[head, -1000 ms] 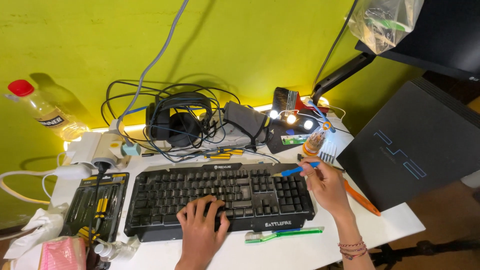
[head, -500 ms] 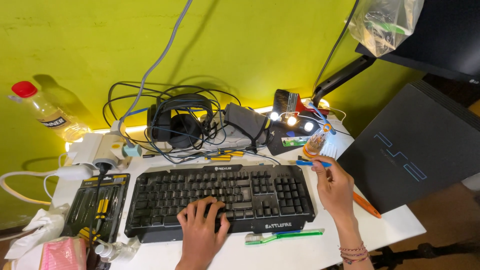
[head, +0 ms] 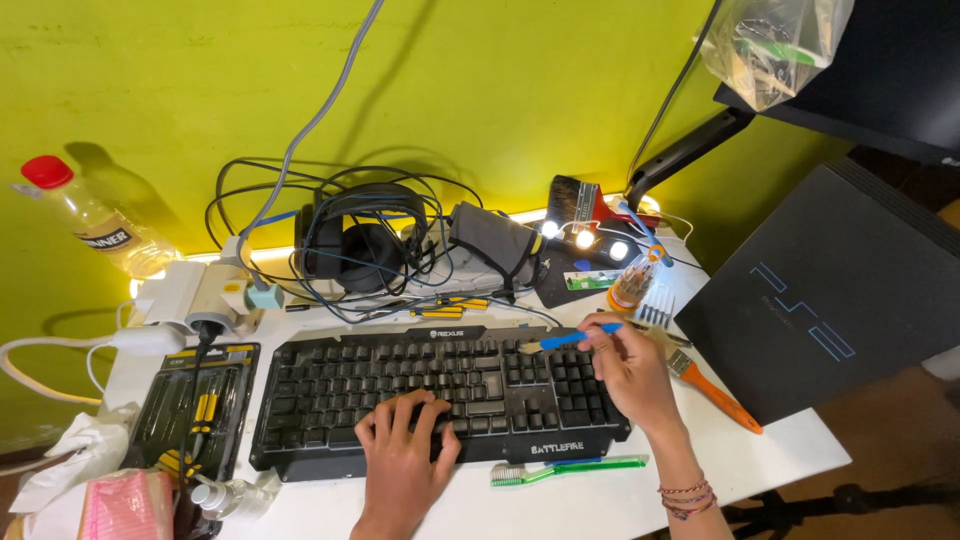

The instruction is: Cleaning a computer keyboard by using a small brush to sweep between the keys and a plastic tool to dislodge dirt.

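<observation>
Black keyboard [head: 440,400], lower centre on the white surface [head: 770,450]: left hand [head: 400,455] spread flat, steadying it; right hand [head: 630,370] pinching a blue-handled brush [head: 565,340], bristles on the keys.

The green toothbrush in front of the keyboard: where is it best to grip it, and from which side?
Probably grip the green toothbrush at mid-handle, from above. It lies flat before the keyboard, bristle head on the left, with its long handle bare.
</observation>
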